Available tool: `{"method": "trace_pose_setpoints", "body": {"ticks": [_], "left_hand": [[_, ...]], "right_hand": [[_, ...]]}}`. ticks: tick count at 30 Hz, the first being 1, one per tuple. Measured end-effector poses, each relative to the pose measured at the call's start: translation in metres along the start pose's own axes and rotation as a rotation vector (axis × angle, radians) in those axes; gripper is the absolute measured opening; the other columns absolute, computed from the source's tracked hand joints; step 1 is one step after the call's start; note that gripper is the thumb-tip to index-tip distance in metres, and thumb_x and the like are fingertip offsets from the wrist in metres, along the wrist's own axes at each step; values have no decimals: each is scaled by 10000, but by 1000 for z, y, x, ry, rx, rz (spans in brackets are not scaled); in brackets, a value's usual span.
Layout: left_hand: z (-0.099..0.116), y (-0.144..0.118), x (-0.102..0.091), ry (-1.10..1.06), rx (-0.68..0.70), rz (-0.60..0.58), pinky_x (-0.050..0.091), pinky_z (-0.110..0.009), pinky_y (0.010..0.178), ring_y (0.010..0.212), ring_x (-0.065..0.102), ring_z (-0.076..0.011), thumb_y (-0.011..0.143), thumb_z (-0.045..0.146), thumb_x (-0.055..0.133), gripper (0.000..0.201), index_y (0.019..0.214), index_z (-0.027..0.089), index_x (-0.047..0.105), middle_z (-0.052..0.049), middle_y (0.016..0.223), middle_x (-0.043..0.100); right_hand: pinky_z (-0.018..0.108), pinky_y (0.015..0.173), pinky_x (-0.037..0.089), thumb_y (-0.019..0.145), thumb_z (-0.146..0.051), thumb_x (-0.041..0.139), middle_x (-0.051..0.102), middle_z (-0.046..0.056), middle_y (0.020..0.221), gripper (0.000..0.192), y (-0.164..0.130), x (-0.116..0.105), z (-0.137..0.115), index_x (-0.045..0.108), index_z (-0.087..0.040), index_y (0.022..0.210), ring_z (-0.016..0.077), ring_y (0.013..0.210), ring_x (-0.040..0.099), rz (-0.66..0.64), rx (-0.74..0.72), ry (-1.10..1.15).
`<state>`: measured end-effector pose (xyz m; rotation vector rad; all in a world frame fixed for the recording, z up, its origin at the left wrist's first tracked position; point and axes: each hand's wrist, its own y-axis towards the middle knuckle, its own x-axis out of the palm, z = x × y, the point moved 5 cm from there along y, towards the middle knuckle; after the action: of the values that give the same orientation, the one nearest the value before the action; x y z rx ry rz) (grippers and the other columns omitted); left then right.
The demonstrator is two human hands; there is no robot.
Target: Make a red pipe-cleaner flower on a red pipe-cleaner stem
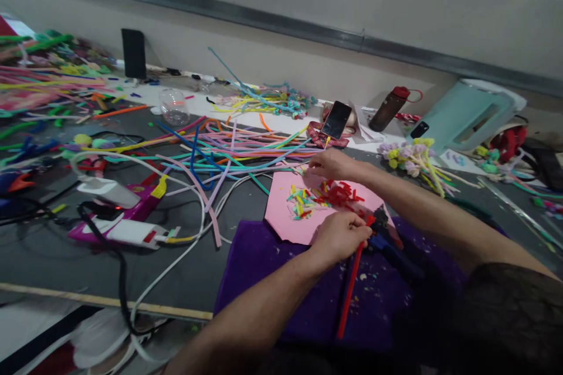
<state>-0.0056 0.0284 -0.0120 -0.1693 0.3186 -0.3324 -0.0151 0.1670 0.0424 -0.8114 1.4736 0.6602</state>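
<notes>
My left hand (336, 237) is closed, pinching a red pipe cleaner (350, 293) that hangs down toward me over the purple cloth. Just right of its fingertips lies a tool with a black head and dark blue handle (387, 246); its kind is unclear. My right hand (329, 165) is farther off, at the back edge of a pink sheet (281, 225). Its fingers are curled together and point down; whatever they hold is hidden. Between the hands, short red pieces (345, 194) lie heaped beside mixed yellow, teal and pink pieces (301, 205).
Purple cloth (250, 269) lies under the sheet. Long coloured pipe cleaners (246, 143) spread behind it. Leftward are a magenta power strip (145, 202) and looping cables. A phone (336, 119), a bottle (389, 108), pipe-cleaner flowers (409, 158) and a pale green container (470, 114) stand behind.
</notes>
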Motion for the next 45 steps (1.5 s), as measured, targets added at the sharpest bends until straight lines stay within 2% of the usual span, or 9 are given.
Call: {"method": "trace_pose_setpoints", "body": {"ticks": [4, 8, 13, 19, 24, 29, 38, 42, 45], "left_hand": [[-1, 0, 0, 2, -11, 6, 414, -215, 573, 620, 569, -129, 731, 380, 501, 270, 816, 181, 662, -18, 722, 666], [0, -1, 1, 0, -5, -4, 412, -212, 568, 640, 575, -134, 728, 390, 505, 273, 815, 185, 665, -19, 726, 666], [1, -3, 0, -9, 5, -4, 415, -215, 583, 649, 579, -136, 725, 387, 513, 264, 820, 196, 669, -11, 723, 665], [4, -4, -1, 0, 30, -4, 416, -220, 587, 645, 578, -139, 731, 374, 507, 259, 780, 180, 673, -21, 724, 666], [5, -4, -2, 8, 35, -7, 408, -216, 565, 631, 574, -138, 730, 373, 506, 263, 767, 173, 672, -25, 719, 666], [3, -3, 0, 17, 36, 2, 406, -214, 560, 616, 569, -133, 731, 387, 504, 267, 770, 180, 669, -19, 712, 667], [3, -2, -1, 29, 41, 5, 413, -221, 568, 607, 564, -134, 729, 383, 509, 265, 758, 172, 668, -22, 706, 665], [3, 0, 1, 11, 52, 2, 414, -227, 569, 595, 561, -132, 732, 376, 505, 265, 773, 171, 668, -24, 702, 661], [2, 0, 2, 3, 59, 0, 412, -230, 565, 587, 559, -130, 732, 379, 503, 271, 792, 171, 667, -23, 697, 657]], "right_hand": [[222, 537, 294, 788, -314, 484, 654, 78, 821, 251, 26, 13, -16, 619, -140, 909, 144, 652, 528, 71, -1, -22], [220, 523, 277, 813, -284, 446, 644, 75, 764, 236, 32, 22, -11, 625, -132, 836, 132, 616, 514, 65, 42, -29], [198, 498, 281, 776, -264, 500, 628, 35, 705, 182, 19, 12, -6, 623, -132, 802, 103, 576, 503, 77, 30, 24], [182, 520, 361, 742, -207, 520, 654, 13, 733, 236, -5, -4, -9, 623, -142, 944, 99, 589, 572, -43, -29, 455], [202, 557, 355, 735, -231, 534, 680, 27, 789, 187, -20, -4, 1, 671, -163, 844, 131, 663, 583, 13, -26, 156], [198, 556, 334, 697, -233, 576, 684, 28, 843, 181, -33, 12, 6, 673, -196, 846, 148, 728, 585, -65, -15, 2], [184, 546, 373, 714, -151, 513, 670, 16, 704, 195, -45, -7, 21, 675, -134, 821, 111, 613, 574, 124, 71, 341], [196, 595, 414, 768, -230, 502, 675, 36, 849, 252, -47, -7, 12, 638, -132, 956, 112, 683, 591, 95, 17, 540], [205, 659, 411, 803, -254, 481, 662, 42, 945, 260, -43, -5, 2, 631, -160, 993, 121, 780, 592, 72, -67, 447]]}}
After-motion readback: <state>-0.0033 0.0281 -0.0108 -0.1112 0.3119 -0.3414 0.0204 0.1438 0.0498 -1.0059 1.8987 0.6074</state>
